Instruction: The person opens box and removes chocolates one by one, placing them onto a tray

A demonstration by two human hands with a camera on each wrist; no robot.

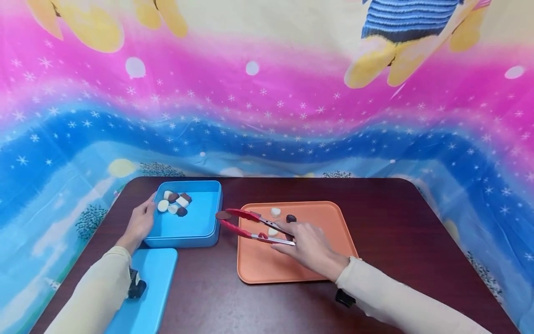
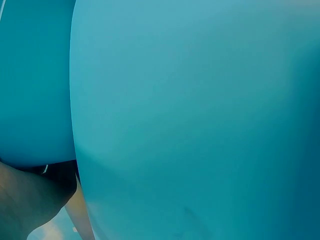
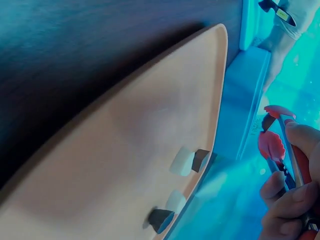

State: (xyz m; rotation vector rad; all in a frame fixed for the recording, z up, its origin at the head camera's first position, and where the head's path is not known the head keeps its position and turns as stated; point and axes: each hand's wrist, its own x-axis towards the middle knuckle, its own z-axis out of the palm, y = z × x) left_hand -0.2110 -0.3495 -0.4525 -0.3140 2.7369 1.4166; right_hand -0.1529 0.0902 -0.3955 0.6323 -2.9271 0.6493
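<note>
My right hand (image 1: pixel 310 246) grips red-tipped metal tongs (image 1: pixel 273 240) above the orange tray (image 1: pixel 267 266). Pinched between the tong tips is a brown chocolate piece (image 1: pixel 223 215), close to the right wall of an open blue box (image 1: pixel 187 241); the right wrist view also shows this brown piece (image 3: pixel 268 121). At the box's left side, my left hand (image 1: pixel 139 222) holds the wall near the rim, some fingers hidden. Several white and brown chocolates (image 1: pixel 173 209) lie inside the box toward its back left. On the tray are white pieces (image 1: pixel 276 212) and dark pieces (image 1: pixel 291 218).
A blue lid (image 1: pixel 156 287) lies flat in front of the box, under my left forearm. Dark brown tabletop (image 1: pixel 208 287) runs between box and tray. Behind the table hangs a colourful printed cloth (image 1: pixel 267 139), which also lines both sides.
</note>
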